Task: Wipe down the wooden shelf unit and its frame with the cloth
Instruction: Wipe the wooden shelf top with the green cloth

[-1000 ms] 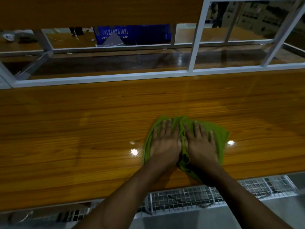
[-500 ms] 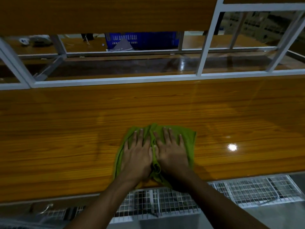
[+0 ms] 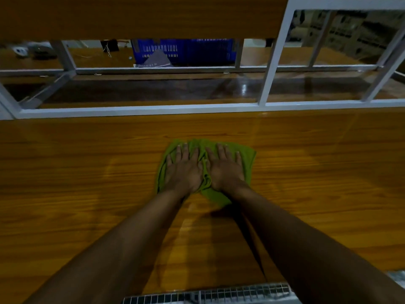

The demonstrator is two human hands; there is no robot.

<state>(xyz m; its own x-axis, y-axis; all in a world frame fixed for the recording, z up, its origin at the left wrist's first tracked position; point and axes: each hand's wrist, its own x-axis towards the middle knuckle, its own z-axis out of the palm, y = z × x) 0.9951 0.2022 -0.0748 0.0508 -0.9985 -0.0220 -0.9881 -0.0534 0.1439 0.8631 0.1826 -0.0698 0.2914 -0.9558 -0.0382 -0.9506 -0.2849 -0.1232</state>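
A green cloth (image 3: 247,157) lies bunched on the glossy wooden shelf board (image 3: 87,183), about halfway between its near edge and the white metal frame rail (image 3: 140,110). My left hand (image 3: 184,170) and my right hand (image 3: 225,168) press flat on the cloth side by side, fingers straight and pointing away from me. Both forearms stretch out over the board. The cloth's middle is hidden under my palms.
A white frame upright (image 3: 274,62) rises from the rail at the right. Behind the rail lies a lower, darker wooden surface, with a blue crate (image 3: 197,51) further back. A wire mesh panel (image 3: 208,296) shows below the board's near edge. Another wooden board (image 3: 131,16) hangs overhead.
Both hands have pushed the cloth away from me, from the board's near edge toward its middle, after sliding it left. My arms now reach farther out.
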